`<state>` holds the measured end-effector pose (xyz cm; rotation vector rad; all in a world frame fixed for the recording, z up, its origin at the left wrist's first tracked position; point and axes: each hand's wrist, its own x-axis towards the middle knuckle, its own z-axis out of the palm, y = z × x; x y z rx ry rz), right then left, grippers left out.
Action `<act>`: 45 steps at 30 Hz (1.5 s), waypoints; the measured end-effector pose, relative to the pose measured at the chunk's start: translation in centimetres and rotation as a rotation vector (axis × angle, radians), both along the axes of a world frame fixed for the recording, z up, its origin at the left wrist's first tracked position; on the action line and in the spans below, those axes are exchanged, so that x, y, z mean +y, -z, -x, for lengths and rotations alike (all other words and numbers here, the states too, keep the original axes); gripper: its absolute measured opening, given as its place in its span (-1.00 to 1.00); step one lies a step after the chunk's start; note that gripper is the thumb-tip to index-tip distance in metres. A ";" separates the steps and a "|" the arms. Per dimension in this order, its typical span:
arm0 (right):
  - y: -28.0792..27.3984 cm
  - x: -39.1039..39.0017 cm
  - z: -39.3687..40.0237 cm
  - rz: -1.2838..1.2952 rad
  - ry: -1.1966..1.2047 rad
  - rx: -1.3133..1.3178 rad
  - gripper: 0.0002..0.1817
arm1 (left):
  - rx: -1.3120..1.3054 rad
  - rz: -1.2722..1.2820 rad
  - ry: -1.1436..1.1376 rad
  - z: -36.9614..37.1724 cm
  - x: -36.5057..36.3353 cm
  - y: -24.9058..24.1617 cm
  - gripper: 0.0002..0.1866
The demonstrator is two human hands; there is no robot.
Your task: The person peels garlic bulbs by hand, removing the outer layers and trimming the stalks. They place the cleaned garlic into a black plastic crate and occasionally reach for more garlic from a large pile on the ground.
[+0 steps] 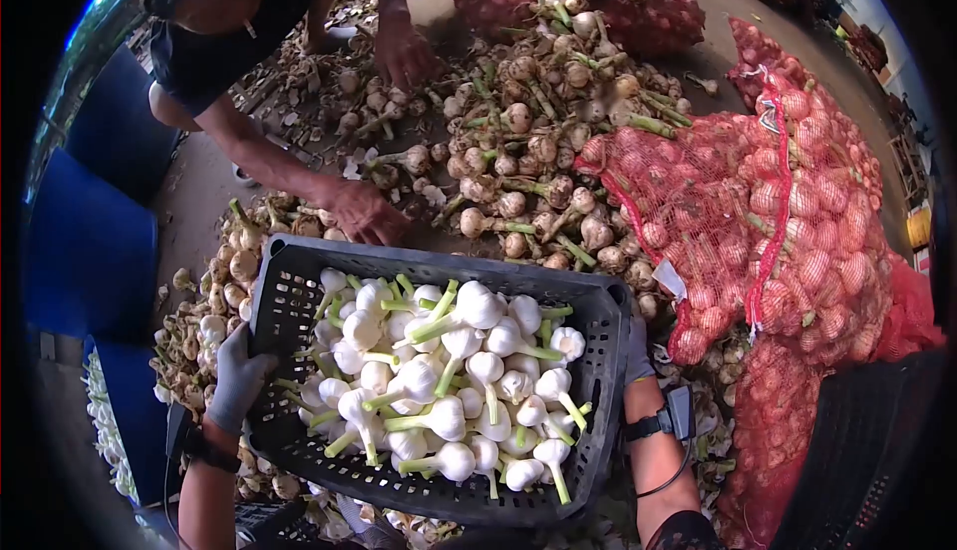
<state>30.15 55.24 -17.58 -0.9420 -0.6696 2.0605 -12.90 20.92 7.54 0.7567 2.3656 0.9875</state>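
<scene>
A black plastic crate (419, 263) with slotted walls is held up in front of me, tilted slightly. Inside it lie many clean white garlic bulbs (449, 341) with short green stems. My left hand (239, 375), in a grey glove, grips the crate's left side, its thumb over the edge. My right hand (638, 351), also gloved, is at the crate's right side; its fingers are mostly hidden behind the wall. Beneath and beyond the crate spreads a heap of unpeeled, soil-stained garlic (528, 141).
Red mesh sacks of garlic (718, 211) stand at the right, more sacks (618, 11) at the back. Another person's hands (364, 213) reach into the heap beyond the crate. Blue bins (90, 241) line the left. A second black crate (857, 450) is at lower right.
</scene>
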 end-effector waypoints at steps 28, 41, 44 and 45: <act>-11.6 -3.9 -1.3 -0.364 0.124 -0.685 -0.46 | -0.182 -0.068 -0.011 0.0 -1.2 0.6 -0.50; -6.7 4.0 5.1 -0.229 0.010 -0.054 -0.39 | -0.107 -0.032 -0.012 0.1 -0.8 0.7 -0.51; -8.4 4.3 7.9 -0.156 0.058 -0.010 -0.39 | -0.052 0.008 -0.018 0.2 -0.9 0.5 -0.53; -9.3 4.2 8.7 -0.097 0.067 0.027 -0.37 | -0.038 0.034 -0.017 0.1 -1.0 0.4 -0.54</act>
